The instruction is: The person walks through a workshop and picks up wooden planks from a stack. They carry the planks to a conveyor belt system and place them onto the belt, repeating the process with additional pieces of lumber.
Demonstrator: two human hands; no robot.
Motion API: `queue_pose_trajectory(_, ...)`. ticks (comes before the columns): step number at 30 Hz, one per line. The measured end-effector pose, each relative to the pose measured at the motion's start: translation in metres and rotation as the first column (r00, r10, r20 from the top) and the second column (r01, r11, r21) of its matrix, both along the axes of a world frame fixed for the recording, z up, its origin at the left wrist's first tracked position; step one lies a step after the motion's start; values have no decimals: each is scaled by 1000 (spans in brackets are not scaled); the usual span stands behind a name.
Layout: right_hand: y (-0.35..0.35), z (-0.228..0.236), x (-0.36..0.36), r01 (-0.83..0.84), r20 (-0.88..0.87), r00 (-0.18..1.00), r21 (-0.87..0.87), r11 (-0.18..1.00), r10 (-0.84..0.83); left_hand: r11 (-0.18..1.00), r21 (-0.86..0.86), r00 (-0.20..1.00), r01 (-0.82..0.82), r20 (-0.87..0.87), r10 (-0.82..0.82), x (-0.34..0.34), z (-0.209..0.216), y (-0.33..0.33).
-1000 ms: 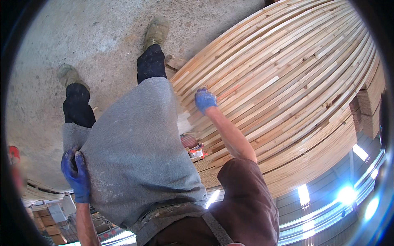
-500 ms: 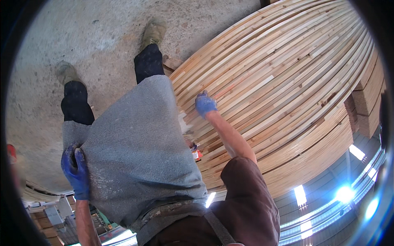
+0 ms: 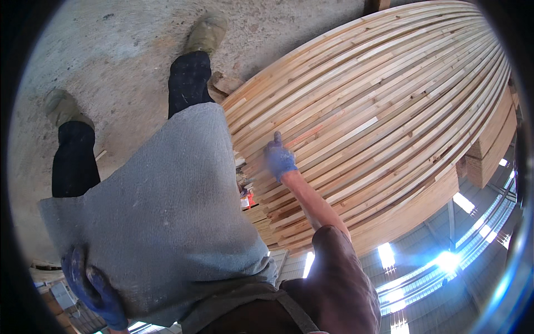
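My right hand (image 3: 281,160), in a blue coated glove, rests on the near end of a wide stack of wood strips (image 3: 356,106). Its index finger points away from me along the strips, and nothing shows in its grasp. Just beyond the fingertips, an orange-red streak (image 3: 314,133) marks the wood. At the lower left, my left hand (image 3: 95,289), gloved in darker blue, lies against my grey apron (image 3: 167,183) with its fingers apart. Part of that hand merges with the shadow at the picture's rim.
A small red-and-white object (image 3: 246,200) sits by the stack's near end, partly behind the apron. A wood offcut (image 3: 227,83) lies near my right boot (image 3: 207,33). Concrete floor (image 3: 128,55) stretches to the left. More stacked timber (image 3: 484,153) stands at the far right.
My left hand has moved down toward the lower left, and the apron's lower edge has swung left. My left boot has shifted left. My right hand stays on the strips, its index finger now straighter.
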State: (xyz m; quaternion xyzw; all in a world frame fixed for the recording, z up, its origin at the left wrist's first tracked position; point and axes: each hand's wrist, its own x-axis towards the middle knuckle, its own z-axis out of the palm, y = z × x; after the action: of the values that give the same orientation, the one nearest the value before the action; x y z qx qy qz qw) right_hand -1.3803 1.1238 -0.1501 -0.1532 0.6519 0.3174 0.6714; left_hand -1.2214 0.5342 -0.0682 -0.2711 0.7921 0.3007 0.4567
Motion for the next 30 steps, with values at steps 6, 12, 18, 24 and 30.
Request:
queue_pose_trajectory(6,12,-3,0,57,-20,998,73,996,-55,997,-2,997,75,-3,-75,-5,-3,-10)
queue_pose_trajectory(12,0,14,-21,85,-70,995,110,990,-78,999,-7,999,46,-17,-46,6,-8,-5)
queue_pose_trajectory(18,21,15,0,43,-66,997,-24,999,-44,994,-43,994,-105,13,106,4,-4,5)
queue_pose_trajectory(24,-23,25,-20,177,-204,959,-112,978,-197,975,17,975,-223,12,223,16,-5,12)
queue_pose_trajectory(30,-46,80,-13,258,-345,889,-165,952,-300,966,59,958,-253,-125,259,14,-9,34)
